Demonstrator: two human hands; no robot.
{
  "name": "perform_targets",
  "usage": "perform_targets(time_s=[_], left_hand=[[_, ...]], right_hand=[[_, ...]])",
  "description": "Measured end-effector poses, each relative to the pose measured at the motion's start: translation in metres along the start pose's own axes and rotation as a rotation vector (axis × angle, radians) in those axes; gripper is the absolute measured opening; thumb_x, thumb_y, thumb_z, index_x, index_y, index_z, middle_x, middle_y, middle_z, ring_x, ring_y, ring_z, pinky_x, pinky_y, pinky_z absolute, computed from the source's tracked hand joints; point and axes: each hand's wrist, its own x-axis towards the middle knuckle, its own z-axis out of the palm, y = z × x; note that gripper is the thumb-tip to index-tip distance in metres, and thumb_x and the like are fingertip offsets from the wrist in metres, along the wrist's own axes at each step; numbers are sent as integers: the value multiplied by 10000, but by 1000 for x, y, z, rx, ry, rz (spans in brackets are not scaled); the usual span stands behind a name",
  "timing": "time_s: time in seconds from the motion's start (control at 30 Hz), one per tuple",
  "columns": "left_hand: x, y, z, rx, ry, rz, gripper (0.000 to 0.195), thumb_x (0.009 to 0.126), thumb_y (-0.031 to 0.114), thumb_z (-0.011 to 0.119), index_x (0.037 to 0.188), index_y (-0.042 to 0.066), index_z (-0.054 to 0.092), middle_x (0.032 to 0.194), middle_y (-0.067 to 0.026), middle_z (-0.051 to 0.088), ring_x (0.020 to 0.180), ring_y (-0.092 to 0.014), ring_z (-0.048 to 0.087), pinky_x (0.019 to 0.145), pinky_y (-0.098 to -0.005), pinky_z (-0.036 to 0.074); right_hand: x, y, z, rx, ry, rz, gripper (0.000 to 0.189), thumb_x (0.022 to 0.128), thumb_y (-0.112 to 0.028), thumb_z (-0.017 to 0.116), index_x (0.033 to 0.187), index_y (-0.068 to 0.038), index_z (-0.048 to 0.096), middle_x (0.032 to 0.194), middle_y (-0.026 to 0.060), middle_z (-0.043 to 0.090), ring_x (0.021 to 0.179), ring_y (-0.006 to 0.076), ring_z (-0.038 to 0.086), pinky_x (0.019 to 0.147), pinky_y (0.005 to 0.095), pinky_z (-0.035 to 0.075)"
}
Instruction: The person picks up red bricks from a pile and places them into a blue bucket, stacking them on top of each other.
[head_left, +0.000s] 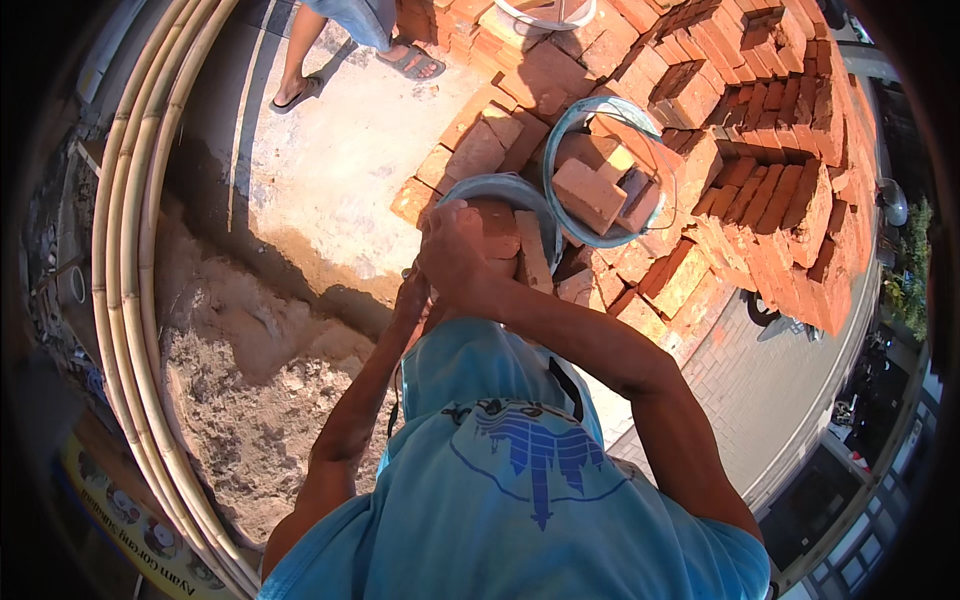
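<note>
Directly before me stands a bucket (536, 196) with several red bricks in it, one brick (531, 251) standing on edge at its right side. My right hand (450, 244) is at the bucket's left side, over the bricks; whether it grips one is hidden. Below and left of it is my left hand (414, 296), largely covered by the right hand and forearm, so its fingers cannot be made out. A second bucket (559, 131), greenish with a wire handle, stands just to the upper right, holding several bricks, among them a broken-looking pale one.
Stacked red bricks (772, 180) rise at the right, with loose bricks around the buckets. Another bucket (551, 22) is at the top. A person in sandals (412, 64) stands at upper left. Bamboo poles (127, 247) curve along the left, beside a sand heap (255, 420).
</note>
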Motion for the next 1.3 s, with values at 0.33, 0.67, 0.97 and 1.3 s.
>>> perform_targets(time_s=[0.33, 0.67, 0.97, 1.3], left_hand=[[-10, 74, 57, 569, 91, 382, 802, 720, 366, 827, 1314, -16, 446, 1196, -215, 499, 1077, -426, 534, 844, -494, 480], [1, 99, 70, 671, 219, 486, 714, 723, 341, 816, 1276, 10, 508, 1133, -187, 597, 1019, -388, 603, 861, -476, 493], [5, 110, 68, 708, 276, 393, 820, 687, 289, 819, 1355, -19, 457, 1194, -221, 583, 1044, -399, 608, 891, -474, 506], [-6, 113, 71, 617, 312, 377, 778, 676, 255, 819, 1330, -3, 486, 1130, -197, 611, 1033, -407, 604, 897, -490, 496]], right_hand=[[41, 28, 43, 529, -11, 104, 237, 716, -243, 695, 930, -165, 759, 1035, 49, 637, 1060, 258, 522, 836, 405, 379], [48, 65, 103, 1329, 654, -176, 390, 849, -269, 582, 1146, -21, 633, 1173, 159, 644, 1128, 362, 566, 1005, 475, 405], [38, 73, 145, 678, 144, 542, 221, 901, -152, 513, 1020, -30, 654, 1057, 167, 672, 1001, 315, 642, 840, 462, 522], [23, 61, 162, 529, 311, 583, 155, 884, -115, 542, 1006, -66, 624, 981, 140, 614, 977, 297, 608, 722, 396, 563]])
